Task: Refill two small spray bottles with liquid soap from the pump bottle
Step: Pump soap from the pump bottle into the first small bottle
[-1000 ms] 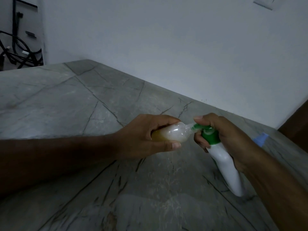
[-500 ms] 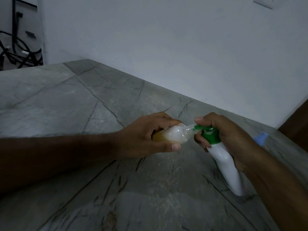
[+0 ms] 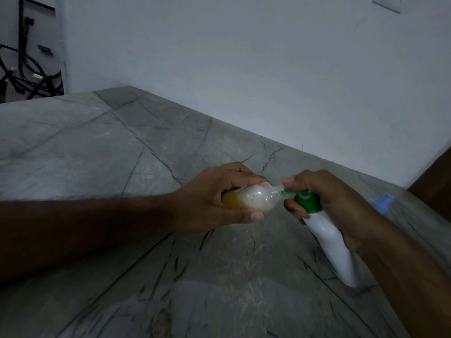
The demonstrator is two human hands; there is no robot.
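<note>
our left hand (image 3: pixel 214 203) grips the small spray bottle (image 3: pixel 249 198) sideways so its mouth meets the nozzle; our right hand (image 3: pixel 327 203) clasps the tilted pump bottle (image 3: pixel 327 242), forefinger pressing the pump.

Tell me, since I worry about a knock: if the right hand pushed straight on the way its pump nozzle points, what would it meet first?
Most likely the small spray bottle gripped by the left hand. The right hand aims the pump bottle nozzle into its mouth; depth is uncertain.

Both forearms bare (no sleeves, no jewellery).
</note>
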